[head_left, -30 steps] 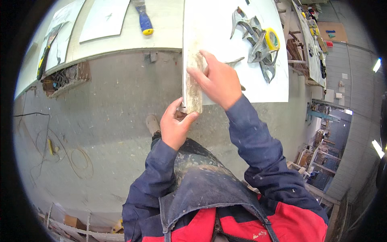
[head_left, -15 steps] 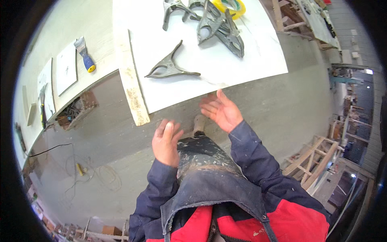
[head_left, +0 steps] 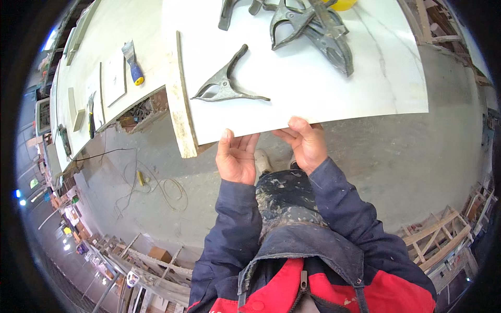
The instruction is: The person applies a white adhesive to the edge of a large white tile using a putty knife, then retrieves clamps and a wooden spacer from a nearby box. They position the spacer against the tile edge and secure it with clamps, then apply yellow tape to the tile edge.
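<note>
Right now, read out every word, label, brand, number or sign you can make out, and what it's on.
No text is readable.
Jacket: pale marks on the red front, too small and blurred to read.
Sheet: no lettering visible, just faint grey veins.

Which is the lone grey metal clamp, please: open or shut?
Shut; the lone grey metal clamp has tips together and handles spread.

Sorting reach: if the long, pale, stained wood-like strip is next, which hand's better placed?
Left, likely: left hand is nearer the strip; right hand is farther along the edge of the white, flat panel.
</note>
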`<state>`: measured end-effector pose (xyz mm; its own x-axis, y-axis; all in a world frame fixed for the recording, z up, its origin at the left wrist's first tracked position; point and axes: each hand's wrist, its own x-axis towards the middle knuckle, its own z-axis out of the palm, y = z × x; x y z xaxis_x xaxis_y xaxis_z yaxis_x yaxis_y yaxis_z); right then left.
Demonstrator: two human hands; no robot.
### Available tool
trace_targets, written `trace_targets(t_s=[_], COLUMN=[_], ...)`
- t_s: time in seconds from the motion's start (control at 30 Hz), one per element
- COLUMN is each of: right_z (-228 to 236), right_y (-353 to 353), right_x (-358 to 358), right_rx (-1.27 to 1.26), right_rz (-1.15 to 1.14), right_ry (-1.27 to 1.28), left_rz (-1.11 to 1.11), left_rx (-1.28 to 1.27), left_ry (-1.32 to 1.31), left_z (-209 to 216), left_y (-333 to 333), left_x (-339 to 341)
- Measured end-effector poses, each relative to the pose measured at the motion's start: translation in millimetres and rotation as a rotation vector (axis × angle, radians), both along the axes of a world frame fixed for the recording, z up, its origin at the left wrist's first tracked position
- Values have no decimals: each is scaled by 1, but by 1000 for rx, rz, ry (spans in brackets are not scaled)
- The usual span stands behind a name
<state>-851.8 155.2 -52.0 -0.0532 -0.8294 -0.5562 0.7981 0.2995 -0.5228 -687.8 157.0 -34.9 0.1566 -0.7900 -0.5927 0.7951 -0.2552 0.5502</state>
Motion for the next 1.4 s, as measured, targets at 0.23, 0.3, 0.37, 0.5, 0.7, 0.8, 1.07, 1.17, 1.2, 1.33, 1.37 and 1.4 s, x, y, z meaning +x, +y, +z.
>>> trace_targets(t_s=[0.23,0.3,0.37,0.5,0.7,0.8,1.07,1.17,1.2,1.33,1.37,1.4], right_z=[-7,-9,-12,-1,2,14,22,30,28,9,7,5], right_y=[-2,-1,2,7,-7,-23,-32,-40,-41,-39,-39,-39], right_x=[0,0,-3,-35,-116,-125,-118,-114,-113,-118,-118,-118], right_rx=[-102,-100,-87,-6,123,39,18,54,49,-29,-62,-94], right_rz=[-15,-22,-17,-211,-637,-709,-718,-707,-705,-715,-731,-747], right_ry=[56,72,51,39,58,15,-33,29,50,42,43,44], left_rz=[59,60,26,55,152,236,347,397,404,406,398,392], left_rx=[14,-22,-77,-67,-97,-10,-104,-66,-57,-95,-106,-121], left_ry=[-19,7,53,71,153,108,232,99,54,200,200,195], left_z=[-4,-11,-13,-9,-1,11,-3,-9,-11,-17,-16,-16], left_y=[3,2,-2,-5,-18,-31,-35,-37,-37,-34,-34,-34], left_x=[-9,-3,-6,-8,-35,-54,-55,-57,-57,-50,-52,-54])
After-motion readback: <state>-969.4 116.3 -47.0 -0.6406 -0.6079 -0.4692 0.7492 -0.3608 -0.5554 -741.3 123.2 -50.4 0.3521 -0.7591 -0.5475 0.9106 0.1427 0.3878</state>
